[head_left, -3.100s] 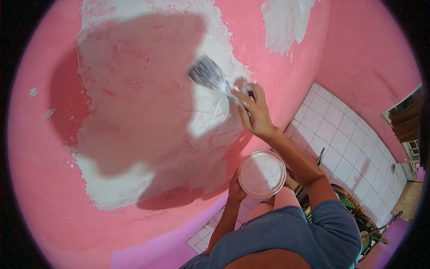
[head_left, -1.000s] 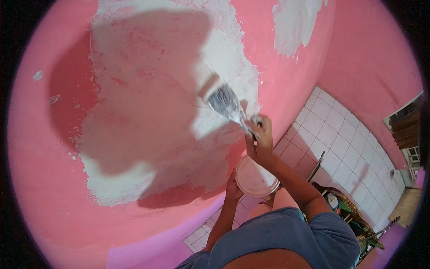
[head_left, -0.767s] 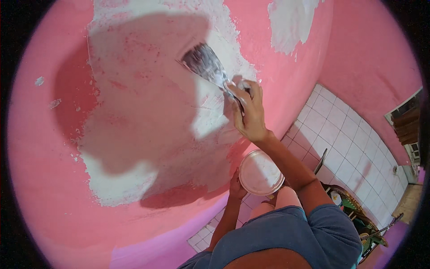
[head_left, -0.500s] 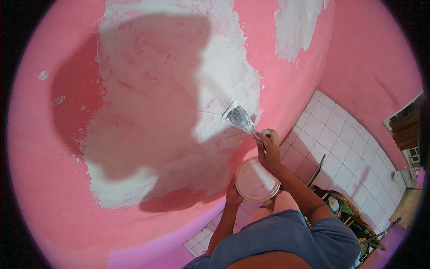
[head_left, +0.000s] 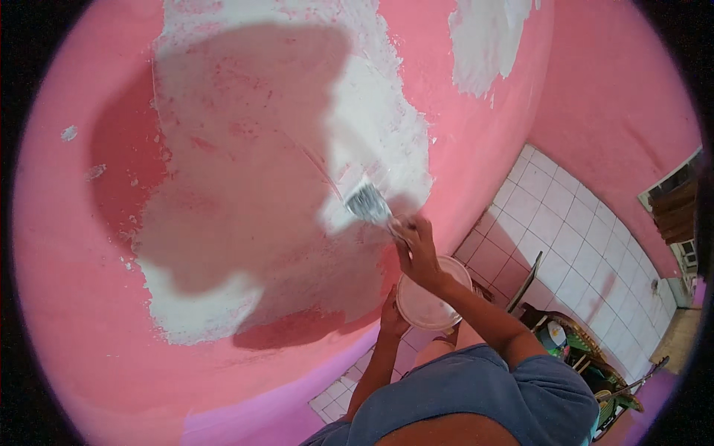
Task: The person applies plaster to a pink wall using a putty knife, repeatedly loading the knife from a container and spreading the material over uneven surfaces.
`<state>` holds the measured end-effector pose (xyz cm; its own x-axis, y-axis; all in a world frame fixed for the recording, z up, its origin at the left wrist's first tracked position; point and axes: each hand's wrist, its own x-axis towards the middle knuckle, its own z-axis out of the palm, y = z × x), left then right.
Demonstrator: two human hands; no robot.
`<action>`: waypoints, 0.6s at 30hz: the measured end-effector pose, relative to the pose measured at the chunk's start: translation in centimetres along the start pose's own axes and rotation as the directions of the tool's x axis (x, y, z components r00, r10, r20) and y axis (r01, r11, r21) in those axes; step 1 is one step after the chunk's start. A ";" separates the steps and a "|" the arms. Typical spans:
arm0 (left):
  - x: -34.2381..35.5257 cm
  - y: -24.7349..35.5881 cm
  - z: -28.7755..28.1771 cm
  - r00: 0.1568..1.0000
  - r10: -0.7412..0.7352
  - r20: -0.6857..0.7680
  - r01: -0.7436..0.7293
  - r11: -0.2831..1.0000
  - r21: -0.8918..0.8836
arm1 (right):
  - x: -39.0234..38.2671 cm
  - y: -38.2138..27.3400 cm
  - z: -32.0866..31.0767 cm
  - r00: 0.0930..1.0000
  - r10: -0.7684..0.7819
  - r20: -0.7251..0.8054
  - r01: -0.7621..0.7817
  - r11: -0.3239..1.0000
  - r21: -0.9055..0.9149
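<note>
My right hand (head_left: 418,255) grips a broad putty knife (head_left: 366,201), its blade smeared with white compound and against the large rough white patch (head_left: 175,303) on the pink wall (head_left: 74,282). Part of that patch lies in my shadow, and thin pink streaks cross it just above the blade. Below the knife, my left hand (head_left: 393,312) holds a round, shallow pale container or lid (head_left: 431,308) by its left side. My right forearm passes over the container's right part. A second white patch (head_left: 483,44) is at the upper right of the wall.
White square floor tiles (head_left: 558,238) lie at the right, beside another pink wall (head_left: 610,97) with a window and brown curtain (head_left: 669,215). A dark green, gold-edged chair (head_left: 595,364) with objects on it stands at my right. A purple band (head_left: 253,416) runs along the lower wall.
The knife in my right hand went high up the patch, came back down, and has now shifted leftward along it. Streaks show above the blade. My left hand still holds the container low.
</note>
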<state>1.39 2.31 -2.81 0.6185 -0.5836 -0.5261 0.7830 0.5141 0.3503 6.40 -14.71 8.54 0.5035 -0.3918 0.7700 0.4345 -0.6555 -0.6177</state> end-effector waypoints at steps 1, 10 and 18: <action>-0.4 0.1 0.4 1.000 0.021 -0.019 -0.021 1.000 0.003 | -1.3 -0.2 -0.8 0.998 0.053 0.016 -0.054 0.998 0.030; -0.3 0.3 1.1 1.000 -0.001 -0.015 0.001 1.000 0.001 | 8.4 -1.7 -1.7 0.997 0.013 -0.082 -0.005 0.996 0.090; -0.6 0.6 3.1 0.988 0.157 -0.013 -0.151 0.967 0.207 | 0.3 0.2 -4.0 0.993 0.056 0.099 -0.062 0.996 0.064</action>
<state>1.65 1.05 0.09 0.7329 -0.4876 -0.4744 0.6771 0.4551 0.5783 3.69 -17.56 9.27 0.5987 -0.3617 0.7147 0.4491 -0.5872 -0.6734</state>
